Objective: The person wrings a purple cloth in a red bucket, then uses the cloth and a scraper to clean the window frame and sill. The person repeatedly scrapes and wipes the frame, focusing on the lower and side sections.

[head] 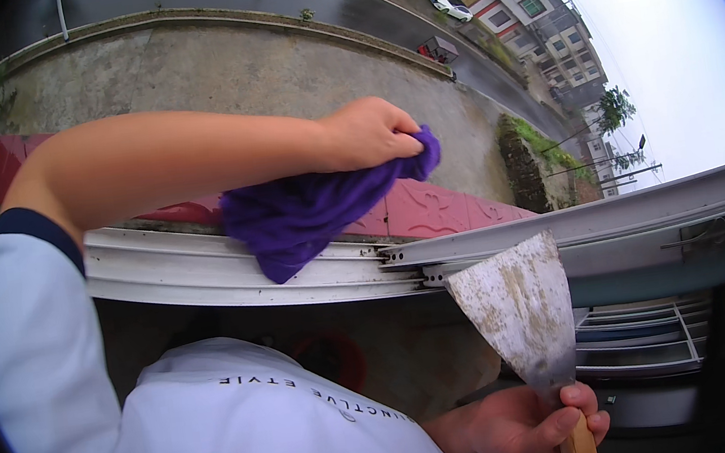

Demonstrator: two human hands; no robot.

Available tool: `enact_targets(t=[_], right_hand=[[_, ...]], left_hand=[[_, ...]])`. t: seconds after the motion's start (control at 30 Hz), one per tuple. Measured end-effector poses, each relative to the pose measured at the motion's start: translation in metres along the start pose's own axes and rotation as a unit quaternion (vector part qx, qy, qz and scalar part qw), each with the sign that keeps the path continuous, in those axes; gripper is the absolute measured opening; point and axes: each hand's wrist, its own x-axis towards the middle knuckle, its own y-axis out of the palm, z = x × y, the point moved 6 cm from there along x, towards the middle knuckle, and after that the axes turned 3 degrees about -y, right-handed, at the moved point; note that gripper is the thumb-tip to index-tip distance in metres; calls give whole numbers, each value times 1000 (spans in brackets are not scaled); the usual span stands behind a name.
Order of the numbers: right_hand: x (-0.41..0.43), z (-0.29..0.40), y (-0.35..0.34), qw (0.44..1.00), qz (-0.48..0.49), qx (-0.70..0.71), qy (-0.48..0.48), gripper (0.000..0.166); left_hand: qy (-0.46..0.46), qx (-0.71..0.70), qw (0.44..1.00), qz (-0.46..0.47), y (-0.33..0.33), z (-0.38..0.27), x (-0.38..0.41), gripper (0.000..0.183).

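Observation:
My left hand [371, 131] is closed around one end of a purple cloth [313, 209], with the arm stretched across from the left. The cloth hangs down and its lower corner lies over the white metal window track [163, 261]. Low at the right, my right hand [529, 424] grips the wooden handle [578, 448] of a scraper. Its wide metal blade [518, 302] points up, bears brown and whitish stains, and overlaps the window frame in view. Whether the blade touches the frame cannot be told.
A sliding window sash [579, 220] stands at the right of the track. Outside lie a reddish-pink embossed ledge [435, 207], a concrete yard [214, 68] and a wet road [337, 19] with vehicles. Indoors, a red round container [331, 359] shows dimly below the track, beside a white wire rack [640, 335].

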Motion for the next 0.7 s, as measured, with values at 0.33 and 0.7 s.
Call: enact_targets(t=[0.33, 0.7], right_hand=[[10, 0, -52, 996, -76, -32, -42, 27], [-2, -21, -65, 995, -81, -56, 25, 27]], left_hand=[[93, 409, 851, 316, 160, 1, 46, 26], [117, 355, 828, 418, 68, -12, -28, 19]])
